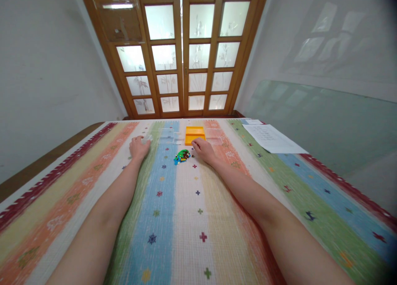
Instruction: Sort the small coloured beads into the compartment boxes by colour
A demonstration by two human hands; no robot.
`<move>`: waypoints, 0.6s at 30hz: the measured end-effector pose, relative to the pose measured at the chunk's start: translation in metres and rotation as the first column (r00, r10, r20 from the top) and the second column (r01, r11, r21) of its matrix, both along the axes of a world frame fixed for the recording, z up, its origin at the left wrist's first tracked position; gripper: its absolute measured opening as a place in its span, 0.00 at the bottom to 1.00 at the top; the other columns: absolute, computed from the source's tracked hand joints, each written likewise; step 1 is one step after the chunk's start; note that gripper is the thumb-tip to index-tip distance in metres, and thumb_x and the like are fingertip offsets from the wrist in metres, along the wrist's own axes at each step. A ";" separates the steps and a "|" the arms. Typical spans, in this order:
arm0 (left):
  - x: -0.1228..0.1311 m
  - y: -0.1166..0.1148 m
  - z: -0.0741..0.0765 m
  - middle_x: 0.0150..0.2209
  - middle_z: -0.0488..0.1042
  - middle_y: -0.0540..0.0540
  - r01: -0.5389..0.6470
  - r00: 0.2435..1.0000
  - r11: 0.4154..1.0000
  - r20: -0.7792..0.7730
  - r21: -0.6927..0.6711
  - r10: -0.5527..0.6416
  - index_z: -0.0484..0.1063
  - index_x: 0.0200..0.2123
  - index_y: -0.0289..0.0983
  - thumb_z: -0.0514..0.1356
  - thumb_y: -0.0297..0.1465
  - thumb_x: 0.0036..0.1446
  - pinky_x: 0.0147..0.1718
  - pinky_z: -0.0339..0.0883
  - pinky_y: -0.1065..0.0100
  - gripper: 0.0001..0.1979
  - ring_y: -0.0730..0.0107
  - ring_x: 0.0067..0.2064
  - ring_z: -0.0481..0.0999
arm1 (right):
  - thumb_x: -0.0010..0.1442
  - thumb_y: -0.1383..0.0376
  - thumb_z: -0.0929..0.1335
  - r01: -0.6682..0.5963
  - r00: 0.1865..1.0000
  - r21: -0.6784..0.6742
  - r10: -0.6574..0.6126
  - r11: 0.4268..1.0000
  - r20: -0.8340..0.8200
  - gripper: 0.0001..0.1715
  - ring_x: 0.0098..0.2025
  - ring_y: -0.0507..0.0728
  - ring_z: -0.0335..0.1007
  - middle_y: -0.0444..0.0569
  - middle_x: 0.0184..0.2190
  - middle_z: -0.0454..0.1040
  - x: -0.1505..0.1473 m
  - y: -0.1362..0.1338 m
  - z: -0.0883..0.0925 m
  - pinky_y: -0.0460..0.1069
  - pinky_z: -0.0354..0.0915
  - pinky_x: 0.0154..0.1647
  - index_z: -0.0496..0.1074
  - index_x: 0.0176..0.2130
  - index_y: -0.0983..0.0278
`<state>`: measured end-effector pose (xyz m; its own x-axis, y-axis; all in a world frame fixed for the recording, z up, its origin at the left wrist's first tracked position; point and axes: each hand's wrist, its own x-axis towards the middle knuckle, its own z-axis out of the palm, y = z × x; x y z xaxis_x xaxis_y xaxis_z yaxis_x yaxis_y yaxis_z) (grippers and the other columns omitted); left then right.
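A small pile of green, blue, brown and yellow pieces point(182, 156) lies on the striped tablecloth point(186, 219). Just behind it stands an orange two-part tray point(195, 132). My right hand point(203, 149) is at the tray's front right corner, fingers bent together and pointing down; whatever is between them is too small to make out. Farther left, my left hand point(139, 147) has its fingers curled round a clear plastic item point(147, 139). Clear trays lie on both sides of the orange one, the left one point(167, 136) and the right one point(214, 136).
Printed white sheets point(273, 138) lie at the back right of the table. Beyond the table's far edge is a wooden door with glass panes point(182, 53). Walls rise on both sides, with a pale glass panel point(325, 119) on the right.
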<state>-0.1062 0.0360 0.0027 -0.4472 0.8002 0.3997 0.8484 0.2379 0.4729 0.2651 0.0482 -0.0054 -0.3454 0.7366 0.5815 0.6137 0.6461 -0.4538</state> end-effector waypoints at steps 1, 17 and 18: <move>0.004 0.000 0.002 0.61 0.71 0.33 0.007 0.999 0.999 0.038 0.042 -0.009 0.73 0.59 0.38 0.59 0.46 0.64 0.64 0.63 0.48 0.26 0.43 0.62 0.71 | 0.74 0.62 0.63 -0.002 1.000 0.006 0.002 1.000 0.003 0.14 0.42 0.58 0.71 0.51 0.40 0.77 0.000 0.000 0.000 0.50 0.63 0.44 0.76 0.41 0.61; 0.159 -0.039 0.011 0.52 0.78 0.39 0.630 0.595 0.709 0.390 0.317 -0.702 0.77 0.54 0.40 0.62 0.43 0.68 0.51 0.75 0.56 0.18 0.58 0.49 0.80 | 0.62 0.55 0.75 -0.231 0.938 -0.145 0.180 0.962 -0.296 0.48 0.52 0.63 0.75 0.56 0.57 0.74 -0.017 -0.024 0.014 0.58 0.74 0.50 0.56 0.73 0.57; 0.158 -0.039 0.011 0.52 0.78 0.39 0.644 0.600 0.698 0.360 0.313 -0.714 0.77 0.55 0.40 0.62 0.43 0.67 0.51 0.75 0.56 0.18 0.59 0.48 0.80 | 0.62 0.54 0.75 -0.257 0.924 -0.166 0.192 0.952 -0.330 0.49 0.50 0.63 0.76 0.56 0.55 0.75 -0.017 -0.023 0.015 0.57 0.75 0.49 0.56 0.73 0.57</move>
<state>0.0513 -0.0033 0.0134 0.0569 0.8959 0.4405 0.4372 -0.4190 0.7958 0.2482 0.0248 0.0091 -0.3444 0.7735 0.5320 0.2735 0.6248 -0.7313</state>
